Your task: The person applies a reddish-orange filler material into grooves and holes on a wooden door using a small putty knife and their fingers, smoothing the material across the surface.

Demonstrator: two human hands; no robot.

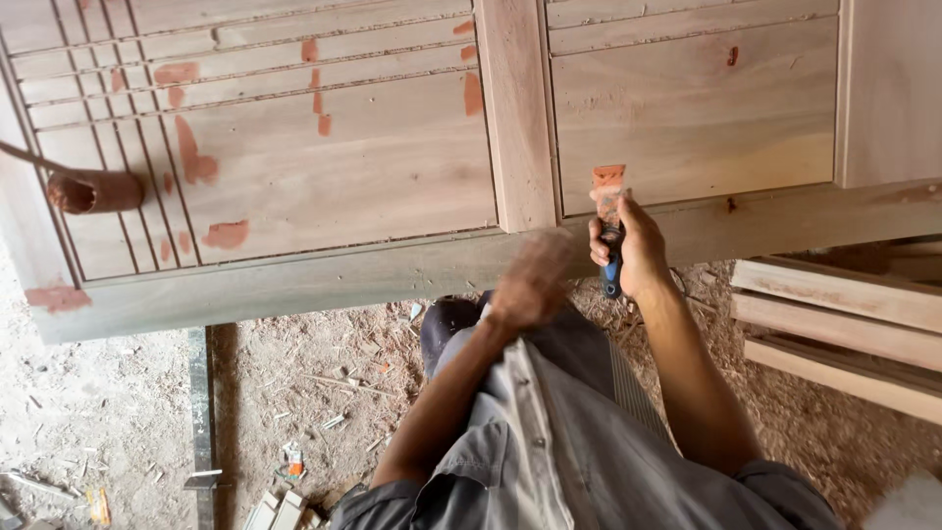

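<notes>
- Knife (pixel 609 221): putty knife in right hand (pixel 636 253), blue handle wrapped by the fingers, blade up and away from the body. Long axis runs near vertical in view, tip pointing at the door (pixel 373 167).
- Blade tip sits on the right panel's lower-left corner, touching an orange filler dab (pixel 608 175), just beside the centre stile (pixel 515 108).
- Left hand (pixel 533 280): blurred, nearer the body, just left of the knife, below the door's bottom rail. Fingers look loosely curled with nothing in them, but blur is too heavy to be sure.
- Right hand is the nearer one to the panel; left is close beside it, not touching the knife.
- Filler patches (pixel 196 162) spread over the left panel, well apart from the blade.
- Brown cup-like object (pixel 93 191) at far left on the door, out of both hands' reach.
- Timber strips (pixel 834 314) on the sawdust floor to the right.
</notes>
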